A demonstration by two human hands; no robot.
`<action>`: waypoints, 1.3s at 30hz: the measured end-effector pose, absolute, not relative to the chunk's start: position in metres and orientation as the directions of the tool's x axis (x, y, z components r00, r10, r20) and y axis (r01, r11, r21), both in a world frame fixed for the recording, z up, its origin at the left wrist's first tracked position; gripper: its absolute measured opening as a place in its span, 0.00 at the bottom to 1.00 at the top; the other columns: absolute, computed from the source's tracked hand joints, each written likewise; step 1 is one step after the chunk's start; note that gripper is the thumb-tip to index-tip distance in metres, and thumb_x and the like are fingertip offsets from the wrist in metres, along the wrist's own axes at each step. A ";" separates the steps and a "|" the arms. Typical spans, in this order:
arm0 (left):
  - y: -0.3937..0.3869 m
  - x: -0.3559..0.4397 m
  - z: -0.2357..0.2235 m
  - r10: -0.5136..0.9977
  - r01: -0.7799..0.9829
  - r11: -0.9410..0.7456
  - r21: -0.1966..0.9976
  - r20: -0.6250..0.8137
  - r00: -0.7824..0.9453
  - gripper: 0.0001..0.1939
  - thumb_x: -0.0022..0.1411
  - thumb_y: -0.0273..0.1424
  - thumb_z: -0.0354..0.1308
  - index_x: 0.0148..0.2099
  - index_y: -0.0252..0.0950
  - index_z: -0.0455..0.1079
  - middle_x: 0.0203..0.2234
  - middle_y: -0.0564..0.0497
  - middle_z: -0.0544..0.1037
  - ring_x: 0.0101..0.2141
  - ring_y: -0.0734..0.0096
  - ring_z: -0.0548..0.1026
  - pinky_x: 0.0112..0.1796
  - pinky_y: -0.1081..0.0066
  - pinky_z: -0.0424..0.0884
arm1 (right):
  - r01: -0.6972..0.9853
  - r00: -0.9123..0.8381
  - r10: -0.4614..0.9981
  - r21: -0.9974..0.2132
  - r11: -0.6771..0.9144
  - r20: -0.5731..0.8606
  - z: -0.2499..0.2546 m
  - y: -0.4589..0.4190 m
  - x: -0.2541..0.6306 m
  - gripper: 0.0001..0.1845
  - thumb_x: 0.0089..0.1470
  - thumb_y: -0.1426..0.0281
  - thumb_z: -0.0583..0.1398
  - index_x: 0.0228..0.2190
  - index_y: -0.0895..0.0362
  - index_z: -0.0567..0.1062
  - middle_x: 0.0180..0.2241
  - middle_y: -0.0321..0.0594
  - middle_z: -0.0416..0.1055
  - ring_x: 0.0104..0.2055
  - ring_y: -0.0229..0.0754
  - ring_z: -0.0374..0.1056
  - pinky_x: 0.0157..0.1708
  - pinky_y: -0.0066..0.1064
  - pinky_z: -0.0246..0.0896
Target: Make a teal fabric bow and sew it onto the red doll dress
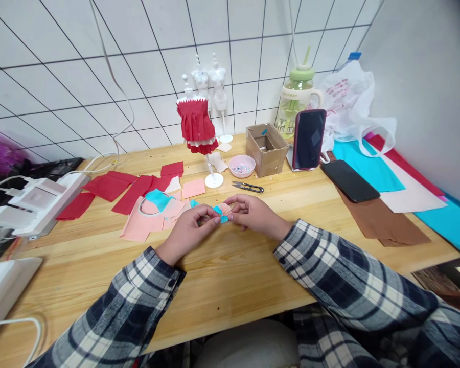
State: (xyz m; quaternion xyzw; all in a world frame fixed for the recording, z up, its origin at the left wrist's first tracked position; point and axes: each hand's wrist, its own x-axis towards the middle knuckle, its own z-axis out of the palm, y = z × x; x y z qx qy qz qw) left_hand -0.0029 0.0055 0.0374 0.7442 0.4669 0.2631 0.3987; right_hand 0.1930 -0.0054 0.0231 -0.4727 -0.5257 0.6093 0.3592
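Note:
Between my two hands is a small gathered piece of blue and peach crepe paper, held just above the wooden table. My left hand pinches its blue side between thumb and fingers. On the peach side, my right hand grips the edge the same way. Beyond my right hand lies a pair of thread snips. Left of my left hand, peach sheets overlap with a blue scrap and a roll of tape. Farther back, a small dress form wears a red ruffled dress.
A pink bowl of beads and a cardboard box stand behind the snips. A propped phone, a flat black phone and brown sheets are on the right. Red pieces and a power strip lie left.

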 end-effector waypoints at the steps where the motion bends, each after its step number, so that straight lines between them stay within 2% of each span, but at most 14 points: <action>1: 0.006 -0.004 0.037 0.905 0.488 -0.251 0.836 0.024 0.425 0.12 0.57 0.40 0.59 0.32 0.35 0.72 0.26 0.52 0.75 0.28 0.70 0.69 0.31 0.73 0.63 | 0.060 -0.295 0.936 -0.982 -0.181 -0.191 0.022 -0.005 0.193 0.18 0.50 0.75 0.62 0.44 0.58 0.69 0.25 0.31 0.66 0.25 0.32 0.63 0.18 0.20 0.63; 6: 0.005 -0.001 0.033 0.904 0.490 -0.199 0.849 -0.034 0.426 0.16 0.57 0.44 0.58 0.34 0.35 0.73 0.27 0.51 0.75 0.28 0.69 0.69 0.29 0.72 0.62 | 0.049 -0.269 0.951 -0.988 -0.146 -0.154 0.017 -0.005 0.192 0.17 0.50 0.72 0.62 0.44 0.57 0.69 0.26 0.31 0.65 0.25 0.32 0.63 0.19 0.21 0.63; 16: 0.008 -0.005 0.036 0.881 0.440 -0.230 0.868 -0.007 0.474 0.13 0.57 0.41 0.59 0.31 0.36 0.74 0.27 0.51 0.75 0.30 0.67 0.71 0.33 0.71 0.64 | 0.094 -0.349 0.924 -0.987 -0.133 -0.158 0.020 -0.005 0.194 0.18 0.50 0.72 0.62 0.45 0.59 0.70 0.26 0.33 0.67 0.24 0.33 0.62 0.18 0.22 0.60; 20: 0.005 -0.002 0.037 0.890 0.433 -0.164 0.887 -0.057 0.453 0.16 0.57 0.44 0.59 0.36 0.35 0.75 0.31 0.49 0.78 0.33 0.65 0.72 0.35 0.69 0.66 | 0.088 -0.308 0.943 -0.991 -0.102 -0.124 0.019 -0.006 0.191 0.17 0.50 0.72 0.63 0.43 0.59 0.71 0.26 0.33 0.68 0.25 0.32 0.63 0.21 0.21 0.58; 23: 0.002 0.002 0.037 0.913 0.408 -0.098 0.908 -0.082 0.400 0.15 0.55 0.43 0.62 0.34 0.35 0.74 0.29 0.50 0.78 0.32 0.66 0.72 0.34 0.70 0.66 | 0.109 -0.298 0.947 -0.990 -0.092 -0.120 0.020 -0.007 0.190 0.17 0.50 0.71 0.63 0.43 0.59 0.71 0.27 0.34 0.69 0.26 0.32 0.64 0.22 0.22 0.58; 27: 0.002 0.002 0.038 0.922 0.365 -0.049 0.930 -0.099 0.375 0.15 0.54 0.42 0.63 0.32 0.35 0.74 0.27 0.51 0.77 0.30 0.68 0.71 0.32 0.71 0.65 | 0.186 -0.257 0.962 -0.981 -0.046 -0.093 0.024 -0.009 0.190 0.13 0.51 0.65 0.62 0.37 0.59 0.75 0.30 0.36 0.71 0.26 0.32 0.64 0.23 0.23 0.59; 30: 0.002 0.002 0.038 0.922 0.369 -0.037 0.929 -0.111 0.370 0.14 0.53 0.42 0.64 0.30 0.34 0.74 0.25 0.52 0.76 0.29 0.69 0.70 0.32 0.72 0.64 | 0.207 -0.251 0.965 -0.978 -0.026 -0.079 0.023 -0.009 0.190 0.11 0.51 0.64 0.62 0.32 0.60 0.76 0.25 0.35 0.69 0.24 0.31 0.62 0.22 0.23 0.57; 34: 0.001 0.002 0.036 0.941 0.288 0.023 0.957 -0.119 0.318 0.13 0.53 0.41 0.64 0.32 0.35 0.74 0.27 0.52 0.77 0.30 0.68 0.71 0.33 0.71 0.66 | 0.218 -0.243 0.968 -0.976 -0.001 -0.055 0.020 -0.007 0.190 0.12 0.51 0.63 0.62 0.28 0.60 0.75 0.21 0.32 0.66 0.22 0.31 0.59 0.22 0.24 0.55; 36: 0.001 0.001 0.035 0.945 0.258 0.051 0.965 -0.130 0.299 0.13 0.52 0.41 0.65 0.32 0.35 0.74 0.27 0.52 0.77 0.30 0.68 0.71 0.33 0.71 0.66 | 0.231 -0.236 0.971 -0.973 0.009 -0.047 0.020 -0.007 0.190 0.12 0.51 0.63 0.62 0.29 0.60 0.75 0.22 0.33 0.67 0.23 0.32 0.61 0.24 0.24 0.57; 39: 0.002 0.000 0.033 0.944 0.245 0.069 0.967 -0.143 0.297 0.13 0.52 0.40 0.65 0.32 0.35 0.74 0.27 0.52 0.77 0.29 0.68 0.72 0.32 0.71 0.66 | 0.270 -0.182 0.983 -0.960 0.069 0.020 0.023 -0.009 0.191 0.12 0.51 0.66 0.62 0.37 0.60 0.75 0.29 0.36 0.72 0.27 0.33 0.65 0.28 0.25 0.61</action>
